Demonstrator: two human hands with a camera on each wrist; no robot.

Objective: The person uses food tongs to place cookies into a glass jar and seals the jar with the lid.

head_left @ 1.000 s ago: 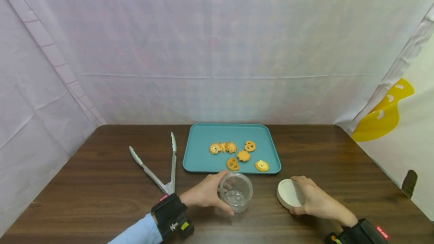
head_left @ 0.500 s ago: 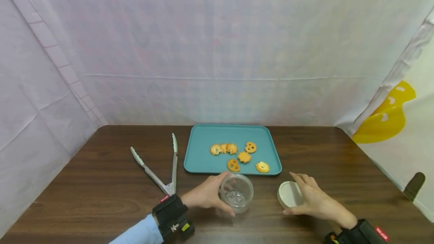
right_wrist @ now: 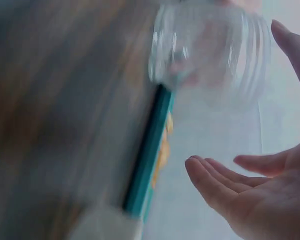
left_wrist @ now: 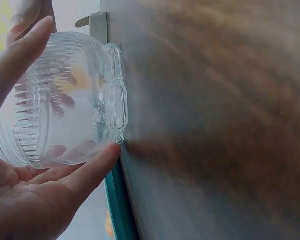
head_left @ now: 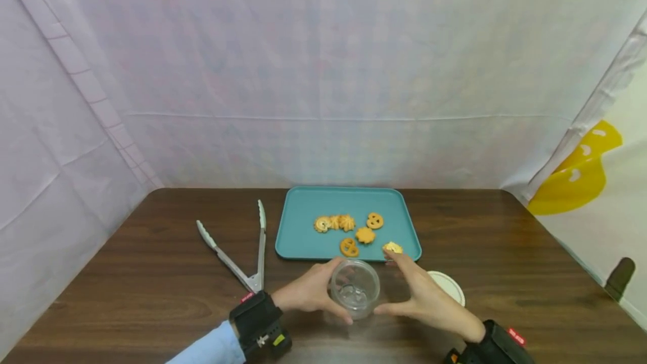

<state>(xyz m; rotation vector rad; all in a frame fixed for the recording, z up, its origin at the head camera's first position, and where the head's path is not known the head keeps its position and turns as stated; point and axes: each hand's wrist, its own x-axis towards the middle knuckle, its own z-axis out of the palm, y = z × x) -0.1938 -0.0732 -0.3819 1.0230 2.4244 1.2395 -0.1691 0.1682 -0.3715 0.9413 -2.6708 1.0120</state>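
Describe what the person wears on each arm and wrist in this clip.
Both hands are bare. The left hand has a black wrist unit with a small red tab and yellow mark, above a light blue sleeve. The right hand has a black wrist unit with a red tab.

Dark brown wood-grain table (head_left: 151,291), rounded far corners, fills lower field. Pale lilac fabric backdrop (head_left: 323,72) hangs behind table, horizontal crease near its base; pink-striped seam (head_left: 91,91) runs diagonally at left. White sheet with yellow shape (head_left: 581,176) at right. Small dark object (head_left: 619,277) at right edge. Soft, even, diffuse light.
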